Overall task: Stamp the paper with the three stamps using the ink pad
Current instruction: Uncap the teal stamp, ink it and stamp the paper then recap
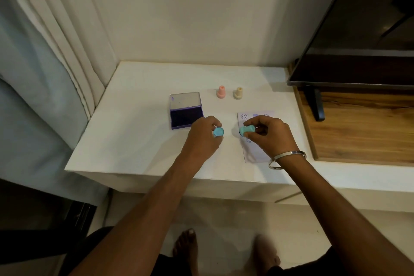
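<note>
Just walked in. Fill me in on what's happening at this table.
A person is stamping a sheet of paper on a white table. The right hand holds a teal stamp tipped on its side just above the paper, which already shows a few smiley prints. The left hand holds the stamp's teal cap. An open purple ink pad sits to the left of the paper. A pink stamp and a cream stamp stand upright behind, untouched.
</note>
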